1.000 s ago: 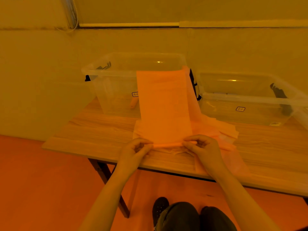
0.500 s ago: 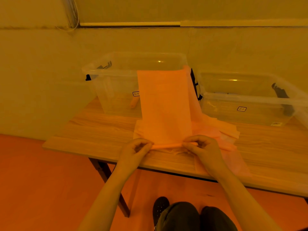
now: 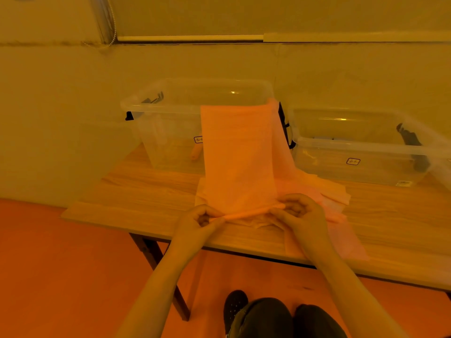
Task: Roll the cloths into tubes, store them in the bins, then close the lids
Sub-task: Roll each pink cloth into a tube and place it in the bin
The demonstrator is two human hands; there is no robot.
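Fingers of both hands curl around the rolled near edge of an orange cloth [image 3: 238, 154]: the left hand [image 3: 197, 222] pinches the left end of the thin roll and the right hand [image 3: 299, 215] pinches the right end, so the tube runs between them just above the wooden table [image 3: 146, 201], close to its front edge. From the roll the rest of the cloth rises away from the person and drapes over the front rim of the left bin [image 3: 170, 132], covering the right part of its front wall. This clear plastic bin stands toward the back of the table and has no lid on it; a small orange roll [image 3: 196, 152] lies inside on its floor. More pale cloths [image 3: 327, 191] lie spread flat under and to the right of the hands, one of them hanging over the front edge of the table. A second, lower clear bin [image 3: 358, 162] stands at the back right of the table, just beside the first, also open at the top. Below the table edge the person's dark trousers [image 3: 280, 318] and a dark shoe [image 3: 235, 304] show against the orange floor.
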